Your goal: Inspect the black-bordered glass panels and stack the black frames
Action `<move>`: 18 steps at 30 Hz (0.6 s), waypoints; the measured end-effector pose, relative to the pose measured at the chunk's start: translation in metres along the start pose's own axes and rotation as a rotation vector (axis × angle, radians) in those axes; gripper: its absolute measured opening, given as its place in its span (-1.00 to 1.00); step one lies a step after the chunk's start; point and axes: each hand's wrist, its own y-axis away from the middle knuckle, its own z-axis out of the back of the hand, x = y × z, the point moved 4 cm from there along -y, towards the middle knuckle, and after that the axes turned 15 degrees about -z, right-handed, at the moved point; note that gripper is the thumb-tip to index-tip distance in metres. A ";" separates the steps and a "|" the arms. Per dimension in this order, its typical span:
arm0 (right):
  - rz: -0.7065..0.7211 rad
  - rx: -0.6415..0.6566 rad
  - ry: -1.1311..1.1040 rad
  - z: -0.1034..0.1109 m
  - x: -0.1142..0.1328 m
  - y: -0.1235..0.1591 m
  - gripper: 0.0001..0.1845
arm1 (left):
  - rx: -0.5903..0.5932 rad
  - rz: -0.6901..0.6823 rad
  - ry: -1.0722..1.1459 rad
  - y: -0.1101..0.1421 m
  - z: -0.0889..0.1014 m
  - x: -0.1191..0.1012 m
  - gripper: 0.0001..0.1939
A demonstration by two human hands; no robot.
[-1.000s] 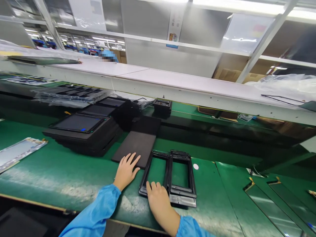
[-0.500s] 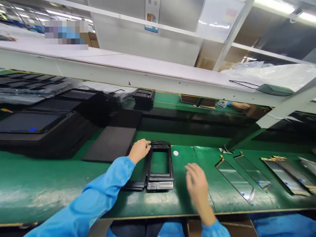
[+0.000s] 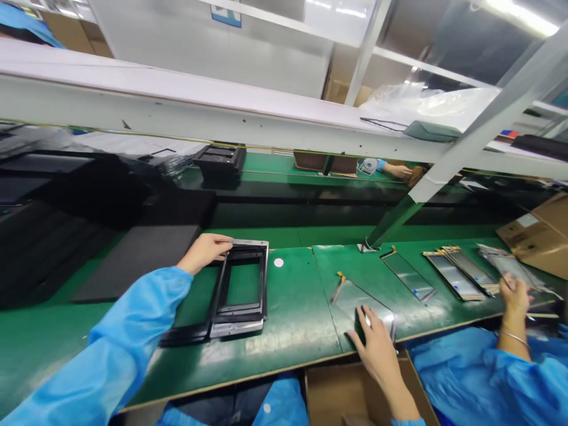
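My left hand (image 3: 205,251) grips the far left corner of a stack of black rectangular frames (image 3: 239,289) lying on the green bench (image 3: 293,307). My right hand (image 3: 376,346) rests with spread fingers on the near end of a thin glass panel (image 3: 360,302) with a yellow tab, close to the bench's front edge. A flat dark pad (image 3: 133,260) lies just left of the frames.
Several more glass panels (image 3: 457,273) lie in a row to the right, where a co-worker's hand (image 3: 515,293) in a blue sleeve works. Stacked black trays (image 3: 39,236) stand at the left. A white shelf beam (image 3: 222,124) runs overhead; a cardboard box (image 3: 539,236) sits far right.
My view has swung right. My right hand moved right and down from mid-air onto the glass panel. My left hand stayed at the top of the frame stack.
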 end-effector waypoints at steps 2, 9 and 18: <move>0.080 0.036 -0.020 0.003 0.000 0.021 -0.42 | -0.057 -0.010 0.146 0.007 0.005 -0.009 -0.57; 0.257 0.058 -0.084 0.045 -0.001 0.053 -0.39 | -0.178 -0.068 0.422 0.046 -0.022 -0.047 -0.49; -0.364 -0.042 -0.856 0.112 0.082 0.051 -0.19 | 0.042 -0.165 0.503 0.108 -0.087 -0.077 -0.55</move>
